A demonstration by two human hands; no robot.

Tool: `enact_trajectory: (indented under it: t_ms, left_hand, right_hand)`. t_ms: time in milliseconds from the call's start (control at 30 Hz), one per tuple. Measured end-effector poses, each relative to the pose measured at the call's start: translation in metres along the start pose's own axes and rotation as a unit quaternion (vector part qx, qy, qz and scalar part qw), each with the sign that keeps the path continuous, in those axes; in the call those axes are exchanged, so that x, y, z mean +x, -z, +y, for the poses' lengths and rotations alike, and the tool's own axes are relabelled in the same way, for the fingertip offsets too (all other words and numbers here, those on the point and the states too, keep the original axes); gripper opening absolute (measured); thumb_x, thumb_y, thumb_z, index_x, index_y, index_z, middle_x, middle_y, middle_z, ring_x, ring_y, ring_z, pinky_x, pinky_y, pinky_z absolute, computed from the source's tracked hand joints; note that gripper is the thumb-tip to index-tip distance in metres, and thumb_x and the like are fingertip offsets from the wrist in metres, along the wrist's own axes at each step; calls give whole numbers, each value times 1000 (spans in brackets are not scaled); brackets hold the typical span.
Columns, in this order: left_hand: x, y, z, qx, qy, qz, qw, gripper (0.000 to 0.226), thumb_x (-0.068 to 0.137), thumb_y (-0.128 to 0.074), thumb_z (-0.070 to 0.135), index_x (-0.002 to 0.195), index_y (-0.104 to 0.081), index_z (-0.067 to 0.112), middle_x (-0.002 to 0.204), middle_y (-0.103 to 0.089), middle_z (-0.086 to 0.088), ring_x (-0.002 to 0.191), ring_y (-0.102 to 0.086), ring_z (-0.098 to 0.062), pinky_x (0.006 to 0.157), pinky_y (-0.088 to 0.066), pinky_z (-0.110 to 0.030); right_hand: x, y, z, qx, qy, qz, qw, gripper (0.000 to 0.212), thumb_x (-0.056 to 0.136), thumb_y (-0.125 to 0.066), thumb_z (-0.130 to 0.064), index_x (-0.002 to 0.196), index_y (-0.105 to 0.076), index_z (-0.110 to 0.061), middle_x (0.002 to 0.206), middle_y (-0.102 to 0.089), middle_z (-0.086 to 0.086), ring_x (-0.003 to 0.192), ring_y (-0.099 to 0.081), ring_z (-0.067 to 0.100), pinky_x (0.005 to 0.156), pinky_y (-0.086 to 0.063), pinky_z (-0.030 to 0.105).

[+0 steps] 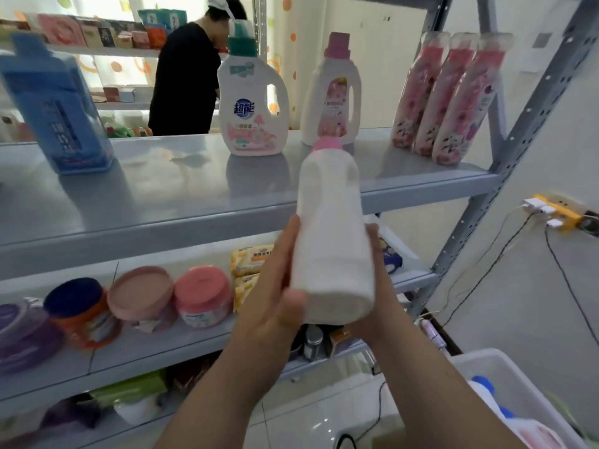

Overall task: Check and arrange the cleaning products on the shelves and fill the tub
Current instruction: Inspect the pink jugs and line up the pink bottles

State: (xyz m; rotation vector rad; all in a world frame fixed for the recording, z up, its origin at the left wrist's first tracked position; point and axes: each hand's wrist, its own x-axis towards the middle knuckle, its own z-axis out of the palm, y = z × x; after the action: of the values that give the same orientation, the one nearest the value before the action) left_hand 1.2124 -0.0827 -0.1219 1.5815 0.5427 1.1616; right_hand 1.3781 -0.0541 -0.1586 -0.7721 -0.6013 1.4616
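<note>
Head view: a grey shelf [194, 202] runs from 9 to 3 o'clock. A white tub [486, 356] at 5 o'clock holds bottles [483, 388]. At 12 stands a 超能 detergent jug [252, 102]. Dead centre, the left hand [272, 286] and right hand [384, 286] clasp a tilted white pink-capped bottle [330, 228] before the shelf's edge.

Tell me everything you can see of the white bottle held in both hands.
The white bottle looks like opaque plastic, with a round pink cap on. The side facing the camera shows no label. It is held off the shelves, cap up and tilted away, base toward the camera. The left hand grips its left side; the right hand holds the right.
</note>
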Motion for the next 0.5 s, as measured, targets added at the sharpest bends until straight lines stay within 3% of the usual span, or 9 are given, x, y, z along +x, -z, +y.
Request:
enact_trajectory:
  t_ms: [67, 100, 167, 233, 300, 433, 500]
  left_hand:
    - [-13, 5, 16, 37, -4, 10, 999, 95, 73, -58, 84, 145, -44, 23, 133, -62, 23, 124, -58, 3, 96, -50, -15]
    - [-14, 10, 17, 43, -5, 33, 999, 94, 67, -64, 86, 139, -48, 27, 127, -65, 23, 117, -62, 3, 90, -52, -15]
    - [-16, 24, 12, 33, 21, 92, 995, 74, 69, -74, 66, 135, -54, 39, 124, -68, 15, 111, -67, -11, 92, -58, -37]
    - [-18, 37, 6, 14, 62, 125, 990, 58, 75, -69, 39, 131, -55, 50, 126, -68, 12, 110, -68, -22, 94, -56, -56]
    - [-21, 45, 1, 12, 72, 135, 988, 56, 82, -63, 23, 131, -57, 50, 125, -69, 11, 111, -68, -23, 95, -57, -55]
    - [-27, 49, -4, 30, 79, 134, 987, 58, 100, -54, 4, 140, -51, 45, 119, -69, 27, 110, -68, -5, 96, -58, -40]
    - [-31, 50, -9, 59, 85, 127, 987, 59, 103, -51, 8, 147, -42, 47, 121, -65, 35, 113, -64, 2, 100, -56, -39]
  right_hand:
    - [-7, -9, -6, -53, 12, -33, 998, 121, 52, -90, -74, 151, -47, -20, 147, -58, 14, 135, -55, 34, 115, -41, 57]
    - [-9, -8, -7, -68, 19, -31, 997, 119, 52, -91, -72, 150, -48, -19, 144, -60, 15, 133, -58, 35, 113, -44, 56]
    - [-15, -12, -11, -112, 43, 8, 993, 109, 50, -94, -67, 139, -57, -17, 131, -69, 16, 119, -67, 36, 102, -54, 54]
    - [-23, -15, -19, -166, 82, 29, 982, 84, 58, -94, -56, 126, -64, -17, 116, -76, 12, 100, -75, 31, 86, -61, 48]
    - [-29, -16, -24, -193, 111, 25, 975, 61, 71, -91, -40, 122, -63, -19, 108, -78, 7, 92, -77, 26, 74, -63, 40]
    - [-36, -17, -26, -236, 140, 28, 961, 83, 62, -95, -34, 133, -53, -31, 118, -73, 4, 98, -76, 29, 76, -63, 46]
    - [-37, -14, -25, -263, 159, 22, 951, 82, 62, -95, -30, 131, -52, -43, 120, -70, 2, 102, -75, 29, 77, -63, 49]
